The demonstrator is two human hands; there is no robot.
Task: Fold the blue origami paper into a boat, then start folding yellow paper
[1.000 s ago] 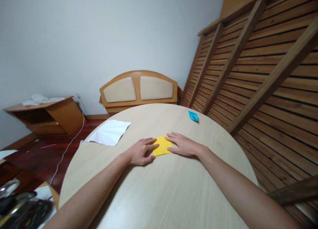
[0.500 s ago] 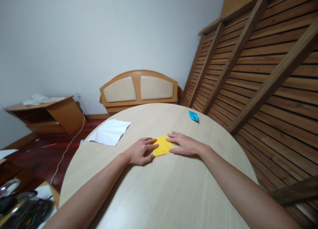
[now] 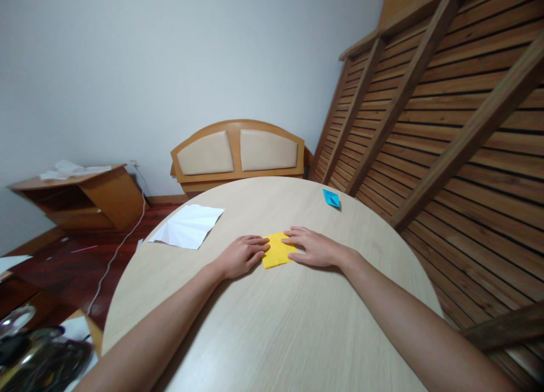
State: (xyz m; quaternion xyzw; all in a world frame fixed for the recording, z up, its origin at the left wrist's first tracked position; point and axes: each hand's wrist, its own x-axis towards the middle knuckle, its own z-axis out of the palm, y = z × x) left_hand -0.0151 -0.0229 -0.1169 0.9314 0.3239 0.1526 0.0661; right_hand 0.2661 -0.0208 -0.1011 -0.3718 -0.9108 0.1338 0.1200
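The yellow paper [image 3: 277, 250] lies folded on the round counter [image 3: 280, 324], about mid-way across, with both hands flat upon it. The left hand [image 3: 240, 257] presses its left edge, the right hand [image 3: 312, 248] its right edge; neither grip closes on anything, the fingers [image 3: 260, 246] lying spread and nearly straight, pinning the sheet down.

The trouble I would watch for is the paper creeping. The wood looks smooth, and if one palm pushes harder than the other the layers may slide out of line and the crease set crooked. A dragged finger could also wrinkle the middle. The white sheet [image 3: 188, 226] to the far left and the blue piece [image 3: 331, 198] far right lie well apart.
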